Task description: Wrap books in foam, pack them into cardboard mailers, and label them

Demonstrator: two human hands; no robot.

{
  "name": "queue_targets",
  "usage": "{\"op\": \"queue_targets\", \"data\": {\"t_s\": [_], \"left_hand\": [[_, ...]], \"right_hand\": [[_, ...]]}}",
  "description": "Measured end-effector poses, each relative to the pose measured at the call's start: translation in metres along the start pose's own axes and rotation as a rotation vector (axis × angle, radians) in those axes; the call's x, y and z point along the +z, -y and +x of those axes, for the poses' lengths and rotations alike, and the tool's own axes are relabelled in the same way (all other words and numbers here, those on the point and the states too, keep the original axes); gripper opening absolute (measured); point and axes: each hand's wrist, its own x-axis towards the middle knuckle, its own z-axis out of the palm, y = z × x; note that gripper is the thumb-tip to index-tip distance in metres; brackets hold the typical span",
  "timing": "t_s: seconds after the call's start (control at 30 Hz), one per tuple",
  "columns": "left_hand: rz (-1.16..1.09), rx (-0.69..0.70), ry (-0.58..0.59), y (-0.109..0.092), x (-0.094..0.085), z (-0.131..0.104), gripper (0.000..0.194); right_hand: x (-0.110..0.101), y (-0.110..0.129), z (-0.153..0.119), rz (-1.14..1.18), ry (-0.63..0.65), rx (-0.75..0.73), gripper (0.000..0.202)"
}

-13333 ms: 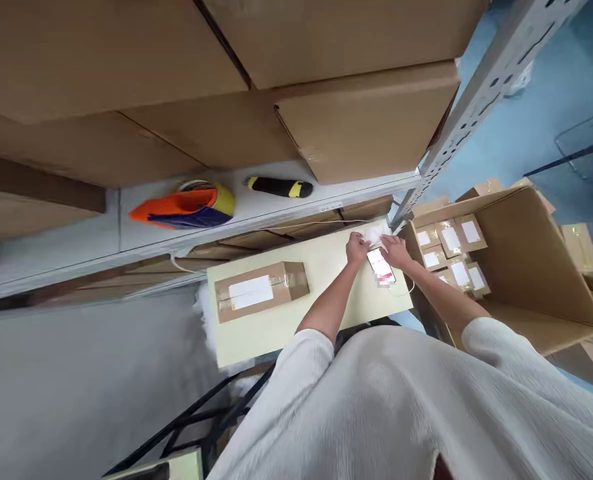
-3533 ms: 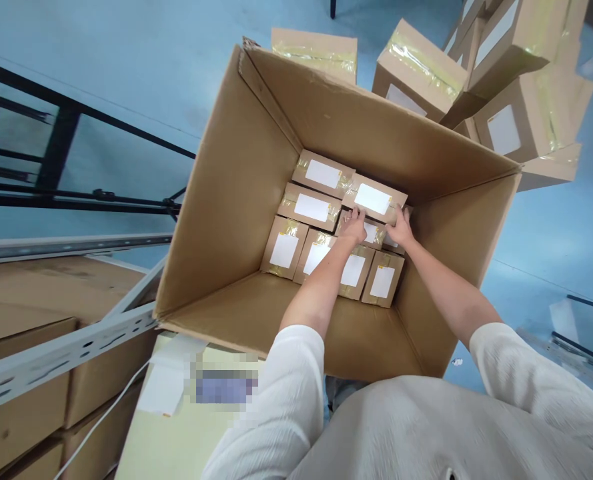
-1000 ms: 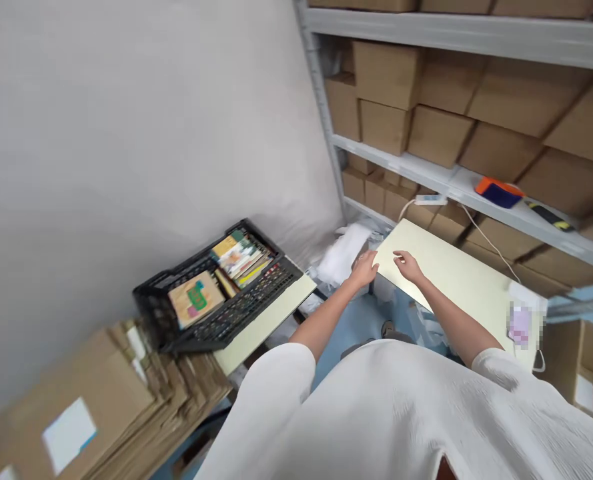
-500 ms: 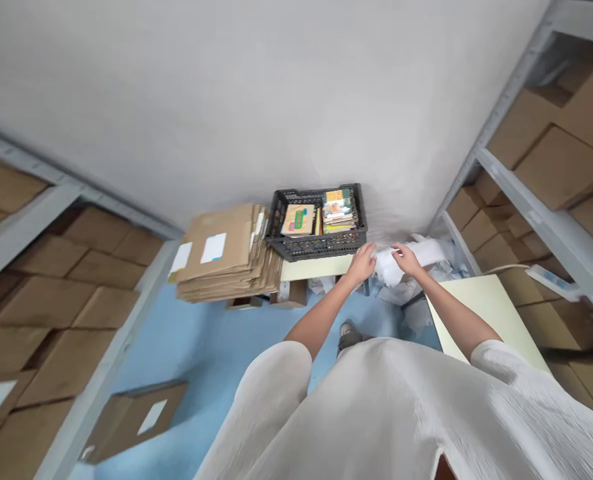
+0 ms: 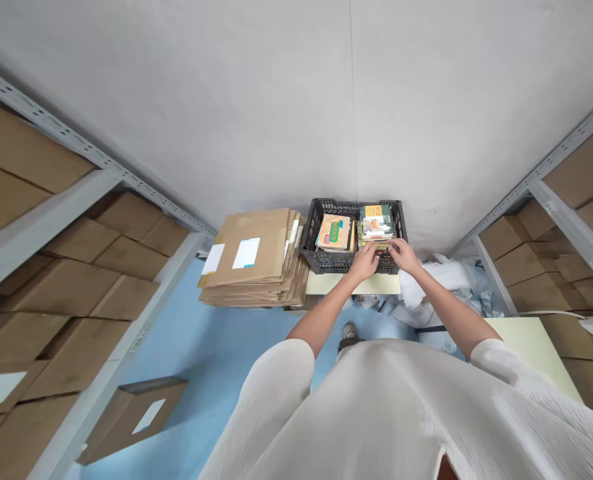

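A black plastic crate (image 5: 308, 235) stands against the wall with books in two stacks. The left stack has an orange-and-green cover (image 5: 335, 232) on top; the right stack has a green-and-yellow book (image 5: 376, 221) uppermost. My left hand (image 5: 365, 261) is at the crate's front rim, just before the right stack, its fingers stretched and slightly apart. Close beside it, my right hand (image 5: 404, 256) is at the front right corner, thumb and fingers drawn together. Anything between those fingertips is too small to make out.
Flattened cardboard (image 5: 256, 257) is piled left of the crate on a pale table (image 5: 352, 285). White wrapping material (image 5: 441, 275) lies to the right, near another pale tabletop (image 5: 531, 347). Shelves of cartons (image 5: 101, 283) flank both sides. A cardboard box (image 5: 133, 413) rests on the blue floor.
The view has turned to the left, so the crate appears farther right. Both hands have moved from the white wrapping material to the front of the crate.
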Motion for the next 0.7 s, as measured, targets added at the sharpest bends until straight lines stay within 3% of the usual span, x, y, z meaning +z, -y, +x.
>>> {"op": "queue_targets", "data": {"t_s": [0.13, 0.27, 0.5, 0.7], "left_hand": [[-0.028, 0.015, 0.011, 0.033, -0.020, 0.024, 0.053], [-0.053, -0.010, 0.059, 0.055, -0.027, 0.046, 0.052], [-0.136, -0.040, 0.113, 0.071, -0.020, 0.067, 0.055], [-0.145, -0.063, 0.063, 0.086, -0.024, 0.071, 0.060]], "right_hand": [[0.020, 0.003, 0.032, -0.188, 0.004, 0.003, 0.038], [0.036, -0.003, 0.045, -0.391, -0.003, 0.099, 0.045], [0.049, -0.007, 0.052, -0.510, -0.027, 0.197, 0.055], [0.055, 0.004, 0.054, -0.592, 0.085, 0.142, 0.057]]}}
